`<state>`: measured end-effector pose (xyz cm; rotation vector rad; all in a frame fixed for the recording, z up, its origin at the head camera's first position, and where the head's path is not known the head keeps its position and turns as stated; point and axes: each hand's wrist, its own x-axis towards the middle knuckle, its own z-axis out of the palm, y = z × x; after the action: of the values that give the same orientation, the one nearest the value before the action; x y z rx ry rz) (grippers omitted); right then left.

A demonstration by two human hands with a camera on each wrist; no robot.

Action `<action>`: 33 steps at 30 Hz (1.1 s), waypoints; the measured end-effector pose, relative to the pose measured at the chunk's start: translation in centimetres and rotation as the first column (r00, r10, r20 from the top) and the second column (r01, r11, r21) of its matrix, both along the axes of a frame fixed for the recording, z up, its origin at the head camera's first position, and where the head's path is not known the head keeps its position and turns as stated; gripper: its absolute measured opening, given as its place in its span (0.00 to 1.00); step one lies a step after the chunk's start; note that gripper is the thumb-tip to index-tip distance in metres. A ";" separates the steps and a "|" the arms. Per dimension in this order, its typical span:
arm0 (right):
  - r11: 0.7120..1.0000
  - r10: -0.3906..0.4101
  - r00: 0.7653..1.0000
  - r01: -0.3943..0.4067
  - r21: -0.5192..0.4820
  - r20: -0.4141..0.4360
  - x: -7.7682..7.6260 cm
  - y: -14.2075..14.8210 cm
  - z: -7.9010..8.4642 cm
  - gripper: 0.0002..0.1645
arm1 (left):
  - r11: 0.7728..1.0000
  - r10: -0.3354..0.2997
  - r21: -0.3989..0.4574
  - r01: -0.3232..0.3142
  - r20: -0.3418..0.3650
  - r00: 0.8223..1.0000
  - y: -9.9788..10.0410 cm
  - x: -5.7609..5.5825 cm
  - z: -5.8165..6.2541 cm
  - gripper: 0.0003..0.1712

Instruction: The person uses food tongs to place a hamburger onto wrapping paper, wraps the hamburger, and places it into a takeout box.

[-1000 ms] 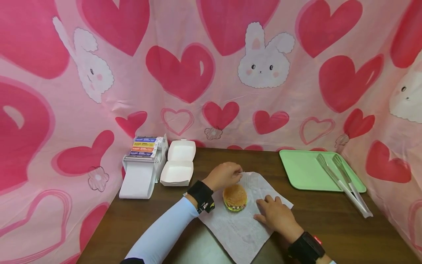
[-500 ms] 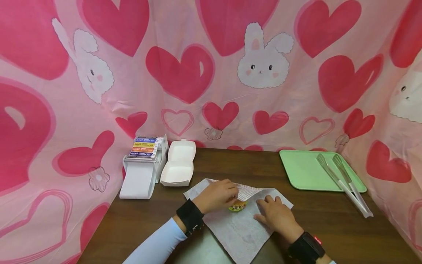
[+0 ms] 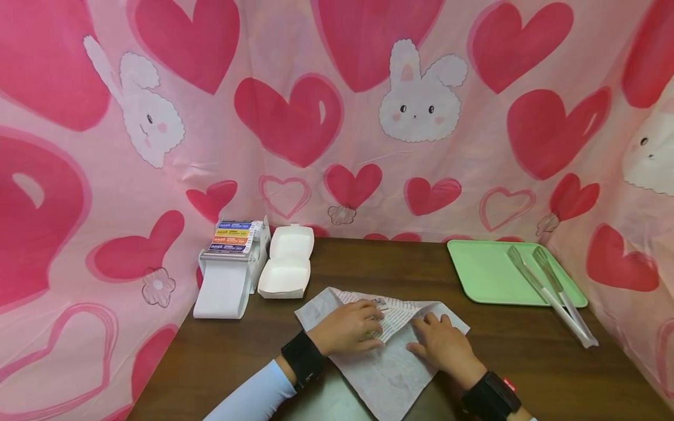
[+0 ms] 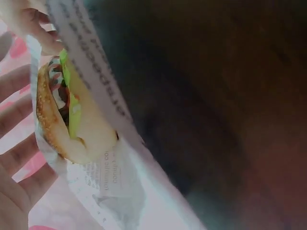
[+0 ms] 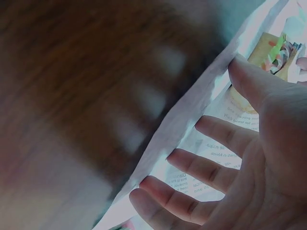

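A sheet of burger wrapping paper (image 3: 387, 374) lies on the table, its far part folded toward the person over a hamburger (image 4: 74, 112). Newsprint-like lettering shows on the folded flap (image 3: 397, 313). My left hand (image 3: 348, 328) rests over the flap, fingers extended across the covered hamburger. To the right, my right hand (image 3: 444, 346) has its spread fingertips on the paper beside the flap. In the left wrist view the sesame bun, lettuce and filling appear between paper layers. The head view hides nearly all of the hamburger.
A white clamshell box (image 3: 286, 275) stands open at the back left, beside a label dispenser (image 3: 229, 245) with a hanging white strip. On the right, tongs (image 3: 550, 292) lie across a green tray (image 3: 476, 275), handles past its edge. A heart-printed cloth encloses the table (image 3: 358, 263).
My left hand has drawn the paper's far corner toward the person and over the hamburger, then come to lie on it. The right hand stays on the paper's right side.
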<state>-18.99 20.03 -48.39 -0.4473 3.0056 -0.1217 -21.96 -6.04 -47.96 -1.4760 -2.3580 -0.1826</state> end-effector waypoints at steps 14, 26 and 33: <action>1.000 0.005 1.000 -0.005 -0.024 -0.016 0.2 0.0 0.4 0.36 | 0.991 0.133 -0.015 -0.133 0.024 0.991 0.7 0.1 -0.3 0.20; 0.999 -0.002 1.000 0.001 -0.034 -0.022 0.2 0.2 0.0 0.36 | 0.959 0.275 -0.093 -0.267 0.092 0.957 1.2 0.3 0.6 0.29; 0.999 0.006 0.999 -0.008 -0.053 -0.048 0.4 0.0 0.1 0.35 | 0.958 0.280 -0.079 -0.276 0.051 0.959 1.0 0.3 0.4 0.30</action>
<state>-18.54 20.06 -48.30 -0.4722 3.0538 -0.1937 -21.68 -5.01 -47.56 -1.1642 -2.6150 -0.0736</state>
